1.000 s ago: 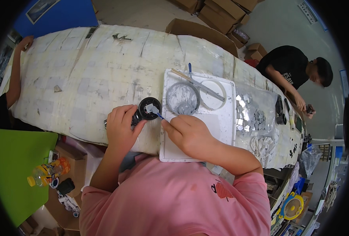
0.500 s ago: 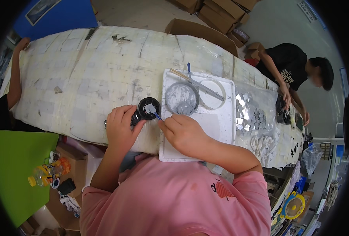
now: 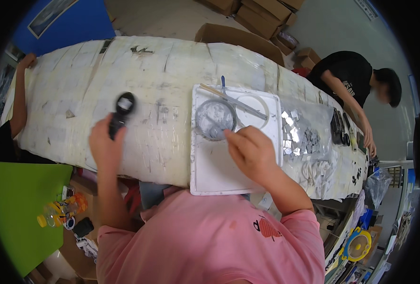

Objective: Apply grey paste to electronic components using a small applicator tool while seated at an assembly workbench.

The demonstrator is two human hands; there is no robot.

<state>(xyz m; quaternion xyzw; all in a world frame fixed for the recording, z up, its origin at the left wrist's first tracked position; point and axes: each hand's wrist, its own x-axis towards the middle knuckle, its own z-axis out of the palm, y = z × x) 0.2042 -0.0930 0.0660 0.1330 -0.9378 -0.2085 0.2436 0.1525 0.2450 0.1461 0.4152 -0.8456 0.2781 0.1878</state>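
Observation:
My left hand (image 3: 107, 144) is closed round the handle of a black round-headed device (image 3: 125, 103), held over the left part of the table and smeared by motion. A pale patch shows on its round face. My right hand (image 3: 253, 152) pinches a thin stick-like tool (image 3: 218, 125), whose tip reaches into a round clear dish (image 3: 198, 108) smeared with grey-white paste. That dish sits on a white tray (image 3: 219, 175). Beside it on the tray is a white ring-shaped lid or dish (image 3: 266, 124). A wooden stick and a grey strip (image 3: 248, 108) lie across both.
Several small silvery squares (image 3: 293, 135) lie on clear plastic right of the tray, near a crumpled white cloth (image 3: 316, 175). Black handled devices (image 3: 336, 128) rest farther right. A co-worker (image 3: 347, 85) leans over the right end; another person's arm (image 3: 20, 97) rests at the left edge.
My left hand has carried the black device left, away from the tray. My right hand has moved its tool from the device's round face right to the paste dish.

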